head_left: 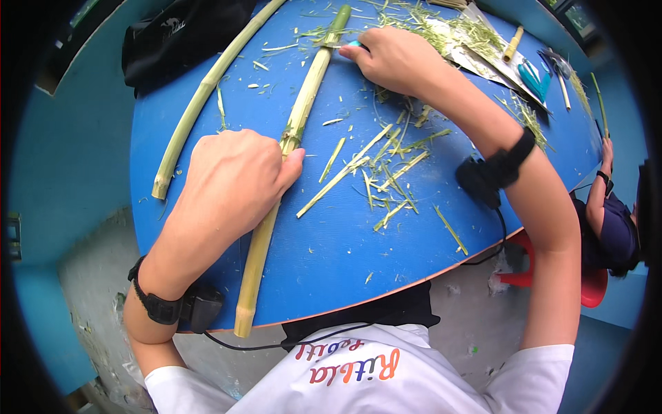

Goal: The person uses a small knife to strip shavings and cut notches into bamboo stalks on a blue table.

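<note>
In the head view, a bamboo pole [307, 103] was seen lying lengthwise on the blue table [358, 255], its near end at the table's edge and its far end green, with the stretch next to it paler. The pole was clasped partway along by the left hand [238, 169], curled over it with the thumb at its right side; the undersides of the fingers were hidden. In the right hand [393, 58], closed around the turquoise handle, a small knife [332, 45] was held with its blade against the pole near the green end. The step in hand was judged to be the scraping of the green skin; for the next move, a firm left hold and a shallow, even blade angle seemed to be called for, with the left hand kept clear of the edge. Two long poles were counted: the one being worked and a second pole [207, 90] lying untouched to its left. One knife in use, one short bamboo piece [512, 43] and one black bag [179, 41] were also counted. The shavings [455, 34], heaped at the far side and scattered nearer, were too many to be counted. One other person [610, 234] was seen at the right, with a thin green stick [598, 103] held in one hand.
</note>
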### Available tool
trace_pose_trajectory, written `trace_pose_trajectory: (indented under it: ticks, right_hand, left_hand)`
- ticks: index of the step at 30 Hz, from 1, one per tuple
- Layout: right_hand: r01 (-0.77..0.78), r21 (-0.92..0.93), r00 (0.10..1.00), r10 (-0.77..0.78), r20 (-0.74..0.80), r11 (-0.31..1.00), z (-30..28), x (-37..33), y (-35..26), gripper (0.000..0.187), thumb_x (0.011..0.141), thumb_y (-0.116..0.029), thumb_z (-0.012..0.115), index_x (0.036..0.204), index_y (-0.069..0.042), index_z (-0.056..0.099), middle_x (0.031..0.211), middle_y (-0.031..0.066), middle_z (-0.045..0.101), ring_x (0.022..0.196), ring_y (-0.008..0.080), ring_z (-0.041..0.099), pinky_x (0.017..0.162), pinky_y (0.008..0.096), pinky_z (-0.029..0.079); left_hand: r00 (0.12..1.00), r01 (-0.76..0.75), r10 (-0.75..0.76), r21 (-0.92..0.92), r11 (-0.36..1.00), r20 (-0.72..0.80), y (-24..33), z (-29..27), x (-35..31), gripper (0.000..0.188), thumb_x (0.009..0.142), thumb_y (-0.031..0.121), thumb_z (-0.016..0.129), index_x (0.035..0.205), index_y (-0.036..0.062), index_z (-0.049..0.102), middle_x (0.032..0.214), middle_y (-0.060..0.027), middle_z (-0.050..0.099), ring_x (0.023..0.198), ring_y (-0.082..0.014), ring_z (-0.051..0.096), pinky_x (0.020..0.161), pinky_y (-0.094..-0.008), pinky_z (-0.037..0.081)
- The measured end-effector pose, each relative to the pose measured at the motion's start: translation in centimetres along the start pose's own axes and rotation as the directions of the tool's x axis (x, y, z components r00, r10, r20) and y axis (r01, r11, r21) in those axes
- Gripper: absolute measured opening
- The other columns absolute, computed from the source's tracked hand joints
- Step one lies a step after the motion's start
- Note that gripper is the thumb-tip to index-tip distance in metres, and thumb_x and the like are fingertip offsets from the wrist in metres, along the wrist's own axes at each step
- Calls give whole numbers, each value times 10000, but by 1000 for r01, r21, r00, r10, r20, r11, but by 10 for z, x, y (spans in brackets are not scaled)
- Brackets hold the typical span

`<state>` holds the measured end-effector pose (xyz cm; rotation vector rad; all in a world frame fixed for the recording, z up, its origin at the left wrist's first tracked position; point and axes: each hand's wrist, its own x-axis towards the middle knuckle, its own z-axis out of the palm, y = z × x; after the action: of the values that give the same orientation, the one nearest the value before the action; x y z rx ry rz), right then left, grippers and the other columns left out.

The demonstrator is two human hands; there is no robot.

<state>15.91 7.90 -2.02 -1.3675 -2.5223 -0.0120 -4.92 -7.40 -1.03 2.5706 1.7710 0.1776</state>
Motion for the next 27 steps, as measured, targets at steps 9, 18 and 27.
trace_pose_trajectory:
  ticks: [9, 18, 27]
  right_hand:
    - [54, 22, 998, -53, -44, 998, 9, -5, -5, 525, 959, -436, 517, 789, 40, 661, 768, 267, 652, 765, 446, 644, 729, 511, 513]
    - [8, -132, 1000, -9, -8, 991, -6, 8, 9, 519, 974, -438, 487, 838, 9, 711, 832, 241, 689, 817, 415, 675, 760, 487, 544]
    - [47, -131, 994, -60, -96, 990, 8, 25, 5, 514, 955, -442, 526, 767, 15, 669, 747, 233, 667, 704, 404, 665, 649, 489, 513]
  left_hand:
    - [1000, 22, -21, 31, 999, -18, 2, -5, -2, 546, 945, 373, 540, 567, -18, 599, 542, -211, 529, 539, -381, 573, 554, -459, 448]
    - [999, 5, -4, 13, 1000, -35, 9, 0, 1, 521, 919, 351, 562, 565, -29, 612, 522, -216, 522, 515, -381, 571, 539, -449, 448]
    - [998, 47, -46, 17, 999, -39, 10, 0, 0, 510, 899, 354, 573, 569, -33, 612, 532, -217, 530, 524, -383, 577, 543, -450, 458]
